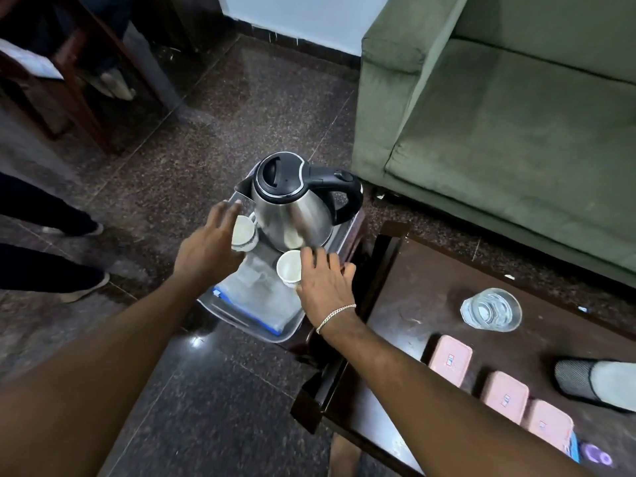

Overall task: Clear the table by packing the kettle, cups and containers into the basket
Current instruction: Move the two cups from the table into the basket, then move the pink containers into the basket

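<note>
A clear plastic basket (220, 306) stands on a low stool left of the dark wooden table (406, 304). At the basket's far end stands the steel kettle (292, 204) with its black lid and handle. My left hand (210, 246) grips a tilted white cup (245, 234) just left of the kettle, inside the basket. My right hand (325, 278) holds a second white cup (288, 269) between finger and thumb, in front of the kettle. Three pink lidded containers (505, 395) lie in a row on the table's near edge. A glass tumbler (492, 309) sits behind them.
A green sofa (516, 132) runs along the far side of the table. A grey slipper-like item (595, 383) and a small purple object (597, 456) lie on the table at right. Another person's legs (51, 270) stand at the left. A wooden chair (69, 80) is at top left.
</note>
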A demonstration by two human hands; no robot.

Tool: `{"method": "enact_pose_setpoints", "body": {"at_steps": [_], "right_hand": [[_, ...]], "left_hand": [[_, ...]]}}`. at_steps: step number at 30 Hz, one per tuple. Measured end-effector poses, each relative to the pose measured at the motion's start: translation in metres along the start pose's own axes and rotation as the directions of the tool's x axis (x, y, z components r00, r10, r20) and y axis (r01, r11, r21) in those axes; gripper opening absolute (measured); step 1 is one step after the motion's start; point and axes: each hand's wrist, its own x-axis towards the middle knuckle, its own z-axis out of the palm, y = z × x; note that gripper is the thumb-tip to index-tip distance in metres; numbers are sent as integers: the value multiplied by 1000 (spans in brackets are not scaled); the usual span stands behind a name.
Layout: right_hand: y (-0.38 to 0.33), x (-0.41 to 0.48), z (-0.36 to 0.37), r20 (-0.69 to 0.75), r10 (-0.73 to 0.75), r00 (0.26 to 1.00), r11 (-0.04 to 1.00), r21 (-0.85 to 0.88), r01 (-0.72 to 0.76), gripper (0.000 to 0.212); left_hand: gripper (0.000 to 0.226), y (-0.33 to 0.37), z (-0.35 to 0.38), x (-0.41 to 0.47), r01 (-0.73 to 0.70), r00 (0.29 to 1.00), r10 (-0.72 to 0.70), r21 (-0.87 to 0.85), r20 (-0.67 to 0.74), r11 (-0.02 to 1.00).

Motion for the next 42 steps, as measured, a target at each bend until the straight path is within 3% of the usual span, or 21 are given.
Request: {"method": "enact_pose_setpoints", "body": {"at_steps": [4,7,13,16,23,26,32,38,42], "right_hand": [[21,-14,-12,-89,-53,995,997,58,59,74],[42,-30,-20,-152,-44,987,993,99,60,72],[112,-89,-32,-95,82,992,991,115,-71,72],[154,-127,-37,-61,146,987,987,80,-141,73],[250,-214,-27,67,301,951,953,0,-302,70],[289,-240,-12,169,373,912,928,-62,-368,73],[325,-255,16,313,340,887,940,-147,-309,93],[329,-247,18,300,322,898,947,-110,-303,84],[311,-242,-2,265,336,904,938,-5,-347,98]], "left_hand": [[72,24,-5,-33,-6,991,-4,-77,-134,997],[59,51,-5,-59,-108,982,87,-121,-166,987],[71,134,4,-83,-471,873,444,-112,-203,875],[80,186,18,-89,-569,819,549,-115,-166,814],[100,294,76,-111,-655,731,661,-94,169,749],[106,332,106,-119,-660,702,647,-67,298,748],[122,358,154,-120,-635,656,548,-12,519,772],[107,359,165,-119,-647,659,594,-55,462,760],[103,345,131,-120,-624,663,657,-218,359,750]]}}
